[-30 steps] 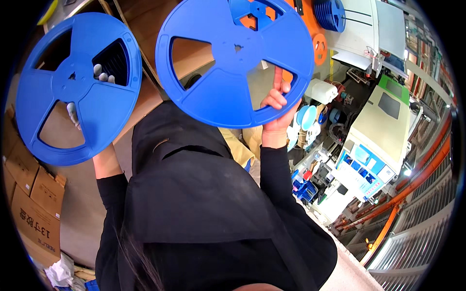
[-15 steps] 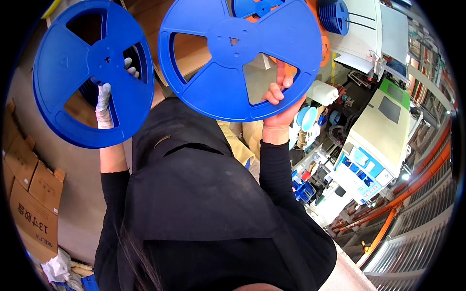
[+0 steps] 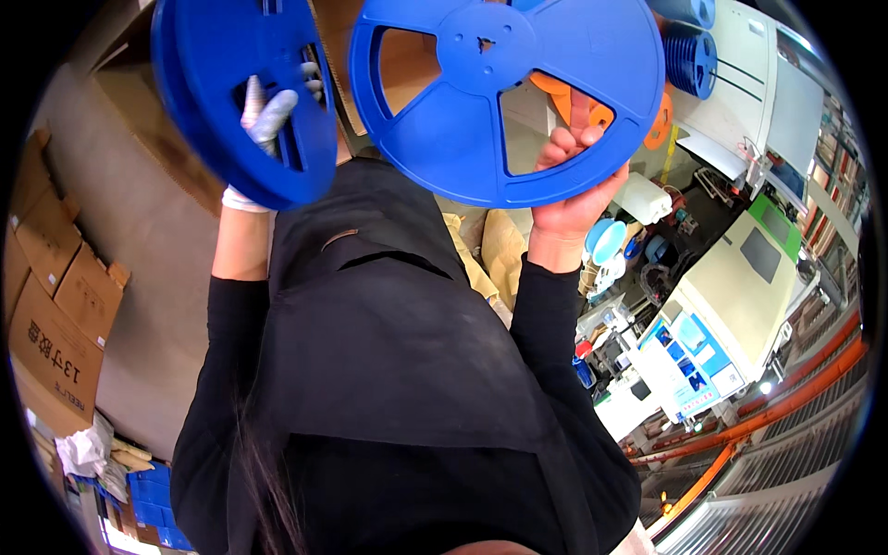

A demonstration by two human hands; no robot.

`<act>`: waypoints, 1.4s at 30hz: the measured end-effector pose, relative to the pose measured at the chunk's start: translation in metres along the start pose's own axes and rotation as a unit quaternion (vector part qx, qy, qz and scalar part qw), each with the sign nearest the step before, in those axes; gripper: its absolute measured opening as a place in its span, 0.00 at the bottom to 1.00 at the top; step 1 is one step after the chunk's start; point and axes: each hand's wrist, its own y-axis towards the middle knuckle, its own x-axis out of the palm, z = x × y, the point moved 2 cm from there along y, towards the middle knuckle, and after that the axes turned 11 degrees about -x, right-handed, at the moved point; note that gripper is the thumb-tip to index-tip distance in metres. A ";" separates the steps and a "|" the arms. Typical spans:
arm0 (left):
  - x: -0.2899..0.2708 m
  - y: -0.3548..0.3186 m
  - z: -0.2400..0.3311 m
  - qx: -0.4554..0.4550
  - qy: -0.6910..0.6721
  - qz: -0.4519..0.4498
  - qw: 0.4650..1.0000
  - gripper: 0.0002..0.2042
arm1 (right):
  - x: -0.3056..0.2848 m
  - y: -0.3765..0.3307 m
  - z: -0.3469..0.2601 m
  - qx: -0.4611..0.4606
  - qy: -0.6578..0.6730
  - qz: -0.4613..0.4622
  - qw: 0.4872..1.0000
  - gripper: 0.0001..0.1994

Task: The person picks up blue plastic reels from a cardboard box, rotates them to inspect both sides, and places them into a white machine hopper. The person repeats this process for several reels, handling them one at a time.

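A flat blue plastic reel (image 3: 573,46) with cut-out windows faces me at the upper middle. My right hand (image 3: 578,205) grips its lower right rim, fingers curled through a window and palm behind. To the left, a second blue reel (image 3: 208,55) is tilted nearly edge-on, with another disc layer visible along its left edge. My left hand (image 3: 268,120), in a pale glove or finger covers, holds it through the windows, thumb in front and other fingertips showing at the opening's far side. Both reels are in the air, and the left one's top is cut off.
An open cardboard box (image 3: 148,111) lies behind the left reel. Printed cartons (image 3: 55,342) are stacked at far left. On the right, several blue reels (image 3: 692,60) sit on rods beside a white machine, with a cream and green machine (image 3: 740,277) nearer. Orange reels (image 3: 659,120) show behind.
Both reels have moved up and to the right in the picture. The left one has turned from nearly face-on to a steep tilt. Both hands keep their hold.
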 end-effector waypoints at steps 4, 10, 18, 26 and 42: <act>0.025 0.003 -0.019 -0.040 0.027 -0.020 0.999 0.22 | 0.074 -0.017 0.064 0.012 -0.247 -0.100 0.964 0.19; 0.088 -0.018 -0.039 -0.098 -0.360 -0.226 0.900 0.32 | 0.141 -0.063 0.132 -0.046 -0.435 -0.408 0.801 0.32; 0.061 -0.016 -0.021 -0.141 -0.356 -0.305 0.872 0.40 | 0.109 -0.023 0.059 -0.158 -0.462 -0.417 0.766 0.22; 0.023 -0.003 -0.023 -0.149 -0.392 -0.321 0.849 0.43 | 0.050 -0.005 0.024 -0.106 -0.367 0.000 0.924 0.12; -0.032 -0.008 -0.011 -0.137 -0.371 -0.191 0.898 0.40 | 0.033 -0.006 0.051 0.023 -0.381 0.015 0.924 0.12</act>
